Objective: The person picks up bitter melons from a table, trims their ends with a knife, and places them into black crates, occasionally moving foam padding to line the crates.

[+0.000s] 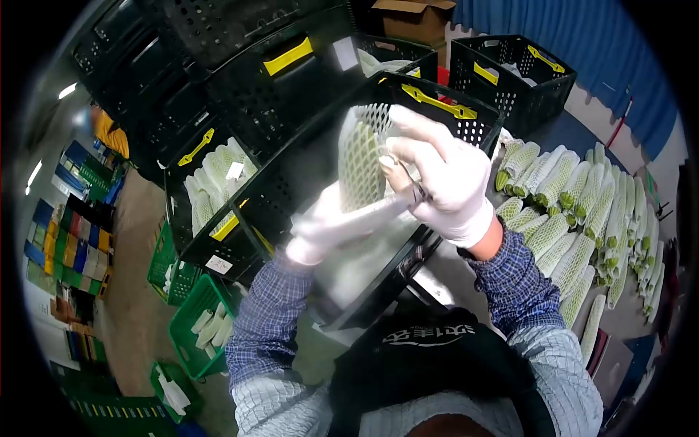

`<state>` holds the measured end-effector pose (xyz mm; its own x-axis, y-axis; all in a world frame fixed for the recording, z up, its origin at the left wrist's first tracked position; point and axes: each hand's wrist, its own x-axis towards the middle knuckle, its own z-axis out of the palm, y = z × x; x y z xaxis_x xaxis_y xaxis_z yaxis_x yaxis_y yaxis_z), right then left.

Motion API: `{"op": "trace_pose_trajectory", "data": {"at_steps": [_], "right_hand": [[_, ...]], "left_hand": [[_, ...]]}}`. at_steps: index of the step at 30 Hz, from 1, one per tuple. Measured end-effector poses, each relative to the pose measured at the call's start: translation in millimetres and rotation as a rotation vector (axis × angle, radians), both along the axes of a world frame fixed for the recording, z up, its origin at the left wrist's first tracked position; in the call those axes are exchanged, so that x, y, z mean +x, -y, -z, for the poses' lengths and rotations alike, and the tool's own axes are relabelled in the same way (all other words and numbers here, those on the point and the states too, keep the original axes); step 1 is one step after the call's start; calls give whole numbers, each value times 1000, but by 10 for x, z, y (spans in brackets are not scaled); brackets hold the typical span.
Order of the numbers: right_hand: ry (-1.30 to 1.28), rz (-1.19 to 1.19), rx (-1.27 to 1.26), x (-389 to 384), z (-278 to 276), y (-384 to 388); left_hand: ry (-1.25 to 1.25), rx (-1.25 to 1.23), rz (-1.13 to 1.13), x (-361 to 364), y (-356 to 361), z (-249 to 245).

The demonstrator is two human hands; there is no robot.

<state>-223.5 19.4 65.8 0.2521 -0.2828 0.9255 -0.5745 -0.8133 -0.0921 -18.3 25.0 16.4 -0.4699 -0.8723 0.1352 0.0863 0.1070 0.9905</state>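
In the middle of the head view is a pale green zucchini (360, 164) in a white foam net, held upright over a black crate (313, 156). My left hand (324, 227), in a white glove, is closed around its lower part. Beside its upper end is my gloved right hand (453, 178), with the fingers bent inward and the thumb side turned to the net. Between those fingers shows a small tan piece (397, 175) with a dark end; I cannot tell what it is.
Many netted zucchini (561, 178) lie piled on the table at the right. Black crates with yellow handles stand ahead, one at the left holding netted zucchini (218, 175). A green crate (191, 336) with pale vegetables stands low at the left. Another black crate (510, 80) is at the back right.
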Motion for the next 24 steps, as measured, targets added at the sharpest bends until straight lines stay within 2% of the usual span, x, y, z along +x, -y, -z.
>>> {"op": "trace_pose_trajectory", "data": {"at_steps": [1,3,4,7,8,10,12,14,18,20,21,24], "right_hand": [[18,-70,-78,26,21,30],[-15,-222,113,45,39,-60],[-8,-342,240,74,60,-88],[-66,-226,417,168,82,-185],[-111,-229,470,182,61,-209],[-123,-235,448,273,113,-217],[-146,-253,459,324,119,-221],[-184,-282,502,336,83,-213],[-242,-304,481,344,93,-197],[-220,-353,424,326,221,-159],[-242,-351,406,321,246,-155],[-271,-329,350,305,331,-154]], "left_hand": [[160,-131,-62,-147,-137,-230],[30,-184,-93,-112,-87,-76],[76,-209,-89,-78,-22,1],[186,-267,-125,-6,100,165],[89,-193,-157,-27,76,193],[-123,-201,-120,-19,25,244],[-106,-243,-106,9,-40,210],[-70,-150,-79,86,-39,252],[-55,-190,-159,139,-39,416],[77,-286,-29,245,37,475],[56,-254,-20,245,44,470],[-107,143,-134,225,-31,395]]}}
